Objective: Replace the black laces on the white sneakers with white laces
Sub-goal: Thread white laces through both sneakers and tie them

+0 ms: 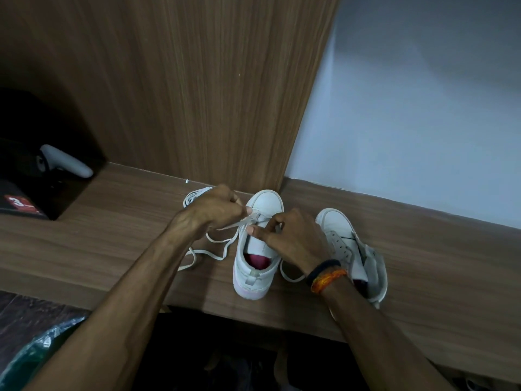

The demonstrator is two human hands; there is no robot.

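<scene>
Head view: our left hand (217, 210) pinches the white lace (225, 227) left of the sneaker (258, 249); right hand (293, 238) grips its tongue, toe pointing far.

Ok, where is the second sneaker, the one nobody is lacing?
In the head view the unlaced sneaker lies tipped on the wooden shelf, right of the sneaker being laced, partly behind the right hand and wrist.

White sneakers (258, 249), white lace (214, 252), wood-grain brown shelf (112, 221)
</scene>
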